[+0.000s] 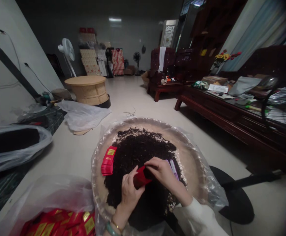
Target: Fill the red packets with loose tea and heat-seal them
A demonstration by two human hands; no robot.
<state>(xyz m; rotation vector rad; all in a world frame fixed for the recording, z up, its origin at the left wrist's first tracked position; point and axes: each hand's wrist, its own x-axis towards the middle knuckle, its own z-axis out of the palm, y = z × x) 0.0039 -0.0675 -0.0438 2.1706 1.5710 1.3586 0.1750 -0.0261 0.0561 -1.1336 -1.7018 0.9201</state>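
Red packet (140, 178) is in the left hand (130, 190), whose fingers and thumb are closed around its sides, with its mouth turned toward the right hand (160, 171). The right hand has its fingers bent and brought together at this mouth; whether they pinch something, I cannot tell.

Below both hands is a wide round tray (194, 160), lined with clear, wrinkled plastic that spreads past its rim. It rests low above a pale, smooth floor (125, 95). Ahead of the hands, far in the room, stand a drum-shaped table (85, 81) with a flat round top, a white fan (67, 49) and stacked boxes (90, 60). To the right of the hands, well apart, is a long table (214, 113) of dark, reddish, polished wood, with many things on it.

Under the hands, a dark heap (143, 146) looks loose and crumbly. Left of the left hand, flat red packets (108, 160) with golden labels lie overlapped in a row. Just beside the right hand are slim purple and white sticks (173, 168). Nearer the body, to the left, a cloudy plastic bag (56, 190) holds many shiny red packets.
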